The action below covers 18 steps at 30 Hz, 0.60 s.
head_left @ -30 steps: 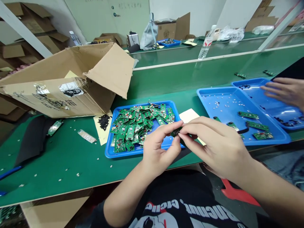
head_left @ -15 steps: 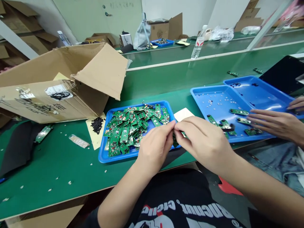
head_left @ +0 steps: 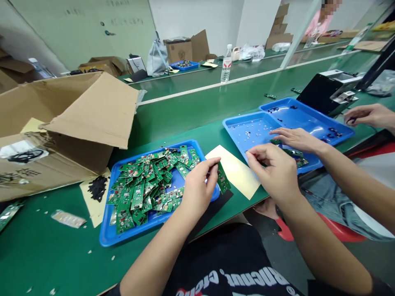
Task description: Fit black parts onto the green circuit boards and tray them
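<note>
Left hand [head_left: 197,193] pinching a green printed circuit board [head_left: 222,178]

Head view: the board stands at three o'clock from that hand, toward the curled right hand [head_left: 268,172], its grip unclear; a blue plastic tray [head_left: 106,238] heaped with boards lies at nine o'clock.

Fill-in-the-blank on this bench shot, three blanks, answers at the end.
The left hand holds one ____ circuit board.
A heap of boards lies in a ____ tray.
An open ____ box stands to the left of that tray.
Answers: green; blue; cardboard.
</note>
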Available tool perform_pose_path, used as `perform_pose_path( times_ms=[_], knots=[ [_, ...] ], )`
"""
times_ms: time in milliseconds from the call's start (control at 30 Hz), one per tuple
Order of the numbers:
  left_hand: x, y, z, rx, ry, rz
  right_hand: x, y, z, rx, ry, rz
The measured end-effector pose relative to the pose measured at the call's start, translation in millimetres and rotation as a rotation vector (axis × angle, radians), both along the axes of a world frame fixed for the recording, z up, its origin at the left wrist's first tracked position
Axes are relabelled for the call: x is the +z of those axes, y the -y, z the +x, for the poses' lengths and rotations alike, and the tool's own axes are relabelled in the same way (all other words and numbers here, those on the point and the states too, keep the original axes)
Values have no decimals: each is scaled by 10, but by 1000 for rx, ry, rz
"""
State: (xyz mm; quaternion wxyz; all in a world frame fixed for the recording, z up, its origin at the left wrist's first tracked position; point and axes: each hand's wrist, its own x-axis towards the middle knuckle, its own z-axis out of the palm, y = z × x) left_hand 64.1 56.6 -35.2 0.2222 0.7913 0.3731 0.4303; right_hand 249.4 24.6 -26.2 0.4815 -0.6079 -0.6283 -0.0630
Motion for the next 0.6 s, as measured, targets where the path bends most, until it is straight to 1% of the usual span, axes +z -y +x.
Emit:
perform_pose_path(
  times_ms=[67, 100, 167, 267, 333, 400, 467, 500, 567, 600],
  knots=[
    [-19, -85, 179, -61, 46, -212, -96, 141, 115, -12, -109, -43],
    [-45, -144, 297, -93, 33, -260, -156, 218, 153, -30, -163, -58],
    [-129, -278, 584, -150, -13, -289, -278, 362, 202, -74, -272, -72],
    [-299, -444, 1075, -226, -106, -315, -416, 525, 239, -108, -411, -104],
    [-397, -498, 1368, -255, -189, -304, -462, 604, 255, -116, -492, -132],
    [-454, -509, 1582, -271, -287, -278, -484, 670, 269, -124, -569, -159],
    [-458, -493, 1697, -289, -392, -243, -499, 719, 286, -137, -640, -179],
    [-441, -480, 1717, -296, -440, -218, -509, 734, 297, -137, -666, -191],
    [-372, -446, 1671, -293, -513, -156, -536, 741, 314, -131, -709, -207],
    [-326, -428, 1602, -284, -544, -126, -553, 734, 318, -131, -731, -215]
  ],
)
